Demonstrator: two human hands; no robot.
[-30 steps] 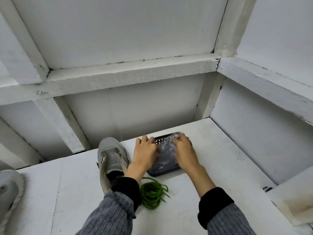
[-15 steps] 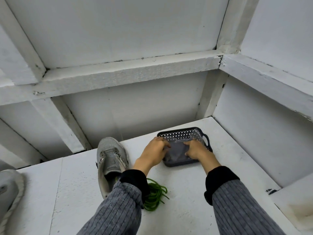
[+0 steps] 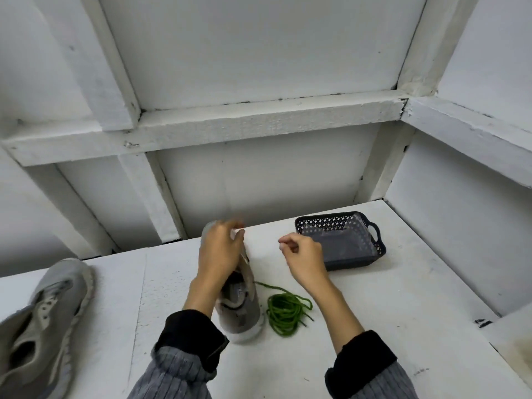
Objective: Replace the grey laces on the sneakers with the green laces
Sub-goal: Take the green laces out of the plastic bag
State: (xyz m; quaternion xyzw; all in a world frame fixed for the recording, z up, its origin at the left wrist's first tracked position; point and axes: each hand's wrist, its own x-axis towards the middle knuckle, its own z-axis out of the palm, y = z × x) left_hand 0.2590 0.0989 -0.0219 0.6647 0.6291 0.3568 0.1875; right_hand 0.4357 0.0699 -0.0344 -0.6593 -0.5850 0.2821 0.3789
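Note:
A grey sneaker (image 3: 240, 306) stands in the middle of the white table with its toe pointing away from me. My left hand (image 3: 220, 251) grips its front part from above, fingers curled over the toe. My right hand (image 3: 302, 259) hovers just right of the shoe, fingers loosely curled, holding nothing that I can see. A coil of green laces (image 3: 286, 311) lies on the table right of the sneaker's heel. The second grey sneaker (image 3: 43, 318) lies at the far left, without laces in its eyelets.
A dark perforated plastic basket (image 3: 374, 246) with a clear plastic bag inside sits at the back right of the table. White walls and beams close the table in behind and on the right. A white ledge juts in at the lower right.
Both hands left the basket and the plastic bag. My left hand took hold of the middle sneaker and moved it right, next to the green laces. My right hand drew back from the basket.

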